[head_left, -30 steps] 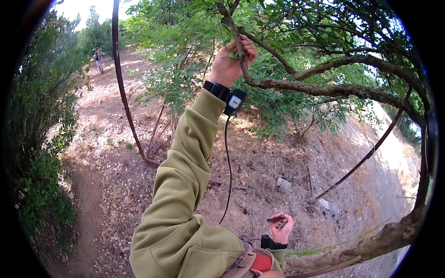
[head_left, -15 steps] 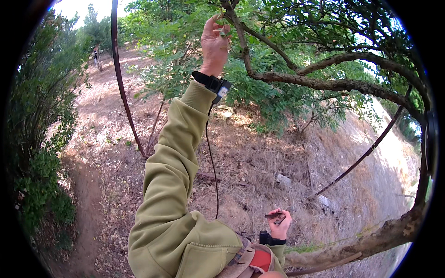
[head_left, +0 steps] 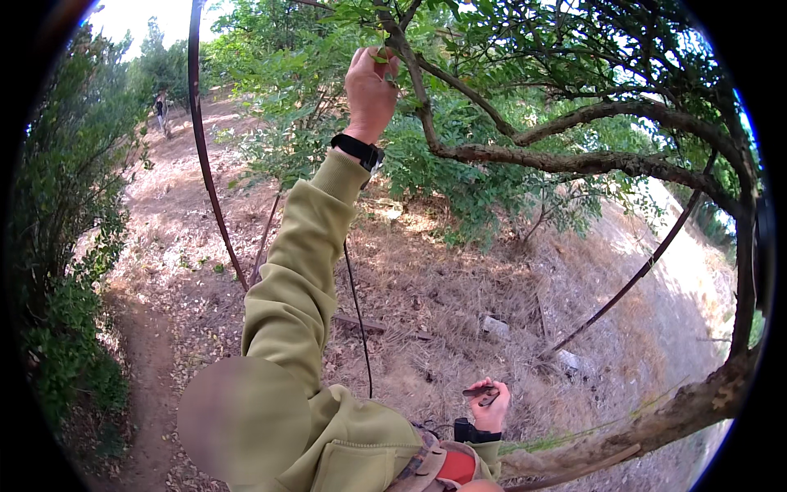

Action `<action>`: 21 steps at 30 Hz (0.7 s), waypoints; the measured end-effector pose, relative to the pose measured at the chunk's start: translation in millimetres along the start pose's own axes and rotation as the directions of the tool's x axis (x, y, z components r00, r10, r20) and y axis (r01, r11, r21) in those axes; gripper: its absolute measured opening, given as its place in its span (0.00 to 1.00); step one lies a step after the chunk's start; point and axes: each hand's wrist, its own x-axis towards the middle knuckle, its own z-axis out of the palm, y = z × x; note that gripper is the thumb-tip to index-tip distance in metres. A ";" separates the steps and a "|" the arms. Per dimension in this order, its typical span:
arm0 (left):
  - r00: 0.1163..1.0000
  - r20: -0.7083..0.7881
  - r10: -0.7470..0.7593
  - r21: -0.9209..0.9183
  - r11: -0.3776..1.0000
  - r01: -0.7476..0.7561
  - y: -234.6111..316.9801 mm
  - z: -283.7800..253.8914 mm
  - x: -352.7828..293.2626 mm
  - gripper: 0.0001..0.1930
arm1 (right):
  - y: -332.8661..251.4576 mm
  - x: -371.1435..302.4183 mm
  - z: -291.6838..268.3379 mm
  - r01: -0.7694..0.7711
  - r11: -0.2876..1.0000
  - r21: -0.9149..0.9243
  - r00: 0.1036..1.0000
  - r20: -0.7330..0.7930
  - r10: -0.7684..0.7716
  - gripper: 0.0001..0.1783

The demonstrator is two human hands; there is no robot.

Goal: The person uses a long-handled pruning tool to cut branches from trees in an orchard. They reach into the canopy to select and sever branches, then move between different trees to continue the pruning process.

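Note:
My left hand [head_left: 371,94] is raised high at the top middle, beside a thin tree branch [head_left: 414,78]. Its fingers are bent closed around a leafy twig [head_left: 384,51] that hangs by the branch; the fingertips are partly hidden. Low down and right of the middle is my right hand [head_left: 493,408]. It is closed on a small dark tool with two arms that looks like pruning shears [head_left: 482,394]. Each wrist wears a black strap, and a dark cord [head_left: 357,312] runs down from the left one.
Gnarled limbs [head_left: 590,160] reach across the right side, with a thick trunk [head_left: 656,439] below. Dark slanted poles [head_left: 209,156] stand at left and right. Dry, leaf-strewn slope [head_left: 451,303] holds pale blocks [head_left: 496,326]. Bushes [head_left: 74,238] fill the left; a person [head_left: 161,112] stands far off.
The view has shifted a little, so most things sit slightly to the left. My left hand is still up at the twig, and my right hand keeps hold of the shears.

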 end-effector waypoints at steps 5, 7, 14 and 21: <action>0.938 0.140 -0.318 -0.095 0.939 0.332 20.9 -12.1 -6.2 0.07 | 5.7 -5.3 9.8 -0.036 0.999 0.020 0.999 -0.001 0.036 0.08; 0.887 0.250 -0.388 -0.344 0.821 0.456 -2.9 -10.4 -5.7 0.07 | 9.6 -7.5 16.9 -0.039 0.999 0.008 0.999 0.006 0.039 0.07; 0.644 0.546 -0.535 -0.593 0.296 0.749 16.3 -22.6 -2.5 0.03 | 15.8 5.2 14.6 -0.061 0.998 0.018 0.998 0.003 0.061 0.07; 0.533 0.667 -0.521 -0.599 0.051 0.799 5.4 -21.1 -2.0 0.02 | 17.3 12.3 17.7 -0.077 0.997 0.030 0.997 -0.006 0.078 0.08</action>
